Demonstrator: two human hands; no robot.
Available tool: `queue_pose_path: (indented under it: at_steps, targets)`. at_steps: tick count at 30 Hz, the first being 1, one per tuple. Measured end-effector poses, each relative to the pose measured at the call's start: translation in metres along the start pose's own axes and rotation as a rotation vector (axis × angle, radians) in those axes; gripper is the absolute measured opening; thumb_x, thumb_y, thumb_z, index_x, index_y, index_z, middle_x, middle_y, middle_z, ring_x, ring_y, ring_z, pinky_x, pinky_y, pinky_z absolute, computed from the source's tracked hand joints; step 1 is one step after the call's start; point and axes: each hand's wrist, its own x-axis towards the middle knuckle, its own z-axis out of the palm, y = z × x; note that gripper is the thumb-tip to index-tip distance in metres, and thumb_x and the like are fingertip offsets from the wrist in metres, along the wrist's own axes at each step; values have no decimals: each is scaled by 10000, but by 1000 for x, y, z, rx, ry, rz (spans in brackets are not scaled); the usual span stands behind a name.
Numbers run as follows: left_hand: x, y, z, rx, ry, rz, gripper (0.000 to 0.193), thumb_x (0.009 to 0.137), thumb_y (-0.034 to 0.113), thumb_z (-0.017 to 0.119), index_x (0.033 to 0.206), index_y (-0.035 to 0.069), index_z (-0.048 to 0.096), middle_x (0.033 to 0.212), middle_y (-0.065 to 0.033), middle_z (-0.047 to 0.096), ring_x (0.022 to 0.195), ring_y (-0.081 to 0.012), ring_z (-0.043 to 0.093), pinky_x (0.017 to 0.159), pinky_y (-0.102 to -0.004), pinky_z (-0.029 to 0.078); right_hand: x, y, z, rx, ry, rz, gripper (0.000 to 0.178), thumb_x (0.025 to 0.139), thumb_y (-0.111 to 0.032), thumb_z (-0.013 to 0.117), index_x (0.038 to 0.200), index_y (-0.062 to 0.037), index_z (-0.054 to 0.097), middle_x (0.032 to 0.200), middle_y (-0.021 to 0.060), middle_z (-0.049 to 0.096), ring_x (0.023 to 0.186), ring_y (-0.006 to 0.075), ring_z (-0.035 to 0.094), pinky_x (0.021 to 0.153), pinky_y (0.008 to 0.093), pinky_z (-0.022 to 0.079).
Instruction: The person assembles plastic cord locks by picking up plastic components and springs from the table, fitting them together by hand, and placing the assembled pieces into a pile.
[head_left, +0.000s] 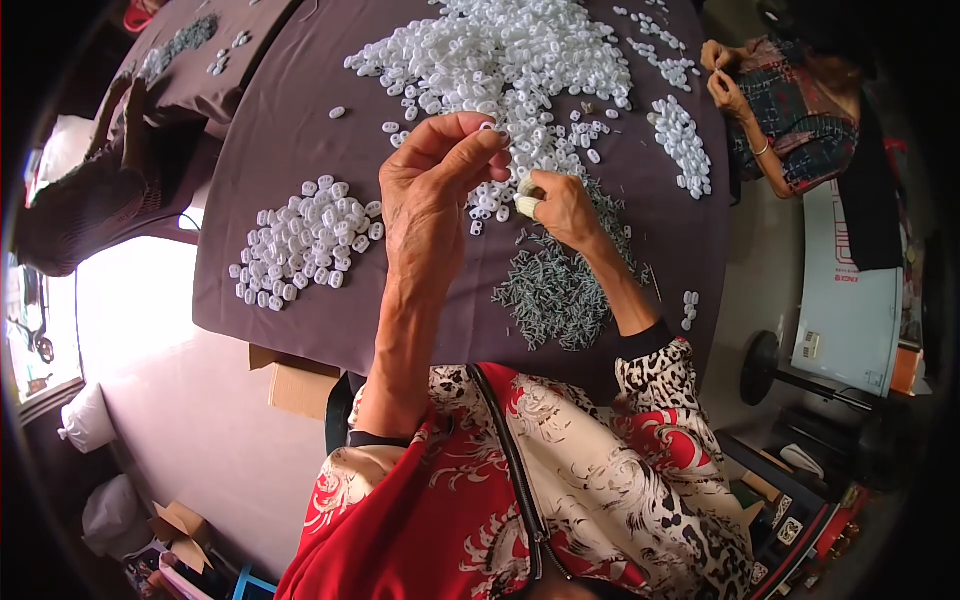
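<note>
My left hand [430, 175] is raised over the table, its thumb and forefinger pinched on a small white plastic piece [487, 126] that shows only in part. To its right is my right hand [565, 210], fingers curled together, with pale ribbed covers [527, 206] on its fingertips. Whatever it grips, if anything, I cannot make out. Beneath and beside that hand lies a pile of small grey spring-like pieces [555, 290]. Beyond both hands spreads a large heap of white plastic pieces [500, 45]. A smaller pile of white pieces with holes [310, 240] sits left of my left forearm.
A dark brown cloth covers the table [290, 150]. Along its right side lie another white pile [682, 145] and a few loose pieces [690, 310]. A co-worker's hands [722, 75] are at the right edge; another person's arm [120, 120] is at a table on the left.
</note>
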Motion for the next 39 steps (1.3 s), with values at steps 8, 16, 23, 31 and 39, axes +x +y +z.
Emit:
queue_pose_path:
  at_steps: [8, 16, 23, 31, 39]
  targets:
    - [-4, -10, 4, 26, 4, -48, 117, 774, 51, 617, 852, -27, 581, 741, -68, 600, 633, -121, 561, 614, -238, 462, 7, -27, -70, 1150, 4, 237, 185, 747, -70, 610, 912, 10, 586, 756, 53, 610, 624, 106, 577, 597, 225, 456]
    - [-8, -13, 14, 87, -37, -102, 78, 802, 27, 574, 864, -20, 575, 770, -83, 593, 655, -135, 569, 615, -251, 473, 3, -64, -116, 1012, 169, 79, 262, 774, -16, 565, 1034, 17, 566, 921, 70, 611, 786, 91, 581, 667, 230, 508]
    - [-9, -7, 36, 14, -67, -108, 72, 802, 16, 568, 864, -22, 568, 804, -95, 597, 674, -141, 573, 643, -259, 477, 1, -89, -141, 929, 197, 44, 266, 769, 0, 543, 1032, 30, 565, 935, 75, 611, 807, 96, 571, 705, 215, 482]
    - [-5, -9, 47, -36, -113, -23, 140, 780, 64, 614, 882, -27, 582, 786, -74, 615, 669, -111, 566, 673, -232, 458, 2, -96, -143, 677, 313, -60, 305, 700, 62, 429, 957, 23, 589, 800, 71, 616, 735, 103, 598, 649, 215, 481]
    - [-10, -6, 50, -54, -118, -33, 119, 782, 55, 606, 862, -28, 576, 784, -97, 624, 640, -102, 540, 640, -224, 446, 1, -96, -148, 965, 367, -44, 202, 778, 2, 516, 962, 33, 593, 865, 97, 630, 728, 132, 605, 666, 245, 500]
